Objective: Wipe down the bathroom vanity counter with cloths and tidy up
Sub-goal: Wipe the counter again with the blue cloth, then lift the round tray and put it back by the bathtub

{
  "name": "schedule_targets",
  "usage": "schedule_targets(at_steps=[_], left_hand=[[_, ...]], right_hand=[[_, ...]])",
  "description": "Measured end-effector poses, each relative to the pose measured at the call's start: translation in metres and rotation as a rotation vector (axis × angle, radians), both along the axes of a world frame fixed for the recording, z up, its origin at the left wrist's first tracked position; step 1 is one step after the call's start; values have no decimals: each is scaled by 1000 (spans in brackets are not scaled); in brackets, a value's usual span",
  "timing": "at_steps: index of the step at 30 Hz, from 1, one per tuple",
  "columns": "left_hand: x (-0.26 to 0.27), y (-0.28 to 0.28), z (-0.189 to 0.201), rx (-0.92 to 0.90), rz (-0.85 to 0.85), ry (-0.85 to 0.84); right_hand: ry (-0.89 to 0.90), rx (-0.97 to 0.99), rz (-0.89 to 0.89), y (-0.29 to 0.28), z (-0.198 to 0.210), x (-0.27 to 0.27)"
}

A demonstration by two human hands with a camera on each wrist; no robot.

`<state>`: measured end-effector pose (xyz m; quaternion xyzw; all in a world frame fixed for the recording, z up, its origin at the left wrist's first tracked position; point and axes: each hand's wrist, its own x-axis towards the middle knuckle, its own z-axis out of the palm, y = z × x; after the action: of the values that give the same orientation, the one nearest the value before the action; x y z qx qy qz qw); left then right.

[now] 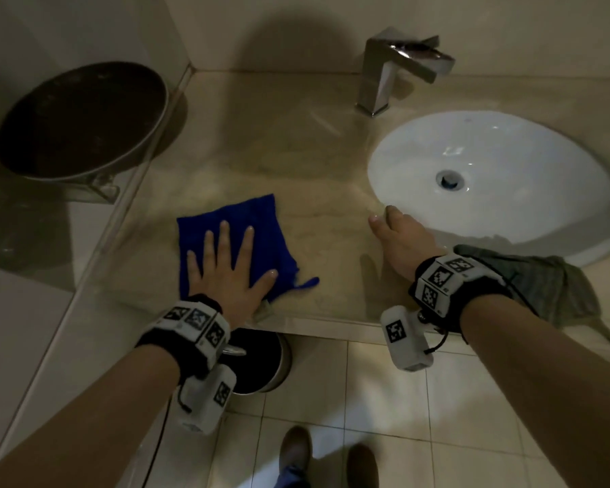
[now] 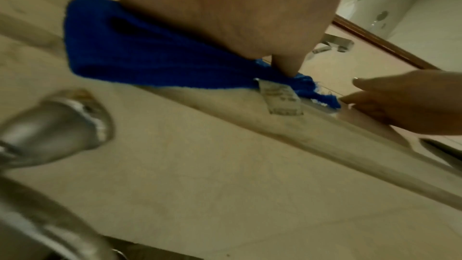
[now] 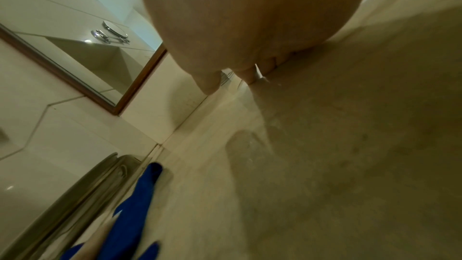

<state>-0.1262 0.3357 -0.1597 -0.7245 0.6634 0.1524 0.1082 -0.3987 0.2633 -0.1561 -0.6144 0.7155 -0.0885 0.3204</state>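
Observation:
A blue cloth (image 1: 261, 220) lies on the beige marble counter (image 1: 296, 153), left of the white oval sink (image 1: 419, 146). My left hand (image 1: 226, 269) presses flat on the cloth with its fingers spread. The left wrist view shows the palm (image 2: 225, 7) on the blue cloth (image 2: 150, 56), whose white tag (image 2: 282, 98) hangs over the counter's front edge. My right hand (image 1: 398, 234) rests on the bare counter beside the sink rim and holds nothing; its fingertips (image 3: 250, 78) touch the stone. A grey cloth (image 1: 550, 280) lies crumpled by my right wrist at the front right.
A chrome faucet (image 1: 384, 75) stands behind the sink. A glass panel (image 1: 138, 177) borders the counter's left side, with a dark round pan (image 1: 78, 118) beyond it. A metal bin (image 1: 265, 364) stands on the tiled floor under the counter edge, near my shoes (image 1: 296, 449). A framed mirror (image 3: 75, 56) hangs above.

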Motion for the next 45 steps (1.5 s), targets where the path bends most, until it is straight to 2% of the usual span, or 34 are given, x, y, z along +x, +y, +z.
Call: schedule_targets(at_steps=[9, 12, 18, 20, 25, 29, 33, 41, 45], left_hand=[[-137, -6, -3, -20, -226, 55], [-165, -21, -3, -22, -257, 82], [-169, -30, -4, -31, -293, 70], [-169, -28, -5, -39, -305, 69], [-178, 2, -5, -18, -388, 56], [-200, 33, -7, -8, -420, 87], [-211, 31, -12, -36, -433, 94], [-237, 1, -12, -39, -517, 56], [-232, 0, -5, -46, -553, 119]], right_hand=[[46, -3, 52, 0, 0, -3], [24, -12, 46, 2, 1, -5], [-237, -56, -33, 15, 16, -10], [-267, -90, -33, 27, 23, -13], [-207, -244, -63, 61, 21, -26], [-50, -365, -32, 82, 15, -48], [-10, -422, -6, 86, 11, -63], [6, -557, -207, 67, 10, -88], [1, -454, -331, 68, 21, -103]])
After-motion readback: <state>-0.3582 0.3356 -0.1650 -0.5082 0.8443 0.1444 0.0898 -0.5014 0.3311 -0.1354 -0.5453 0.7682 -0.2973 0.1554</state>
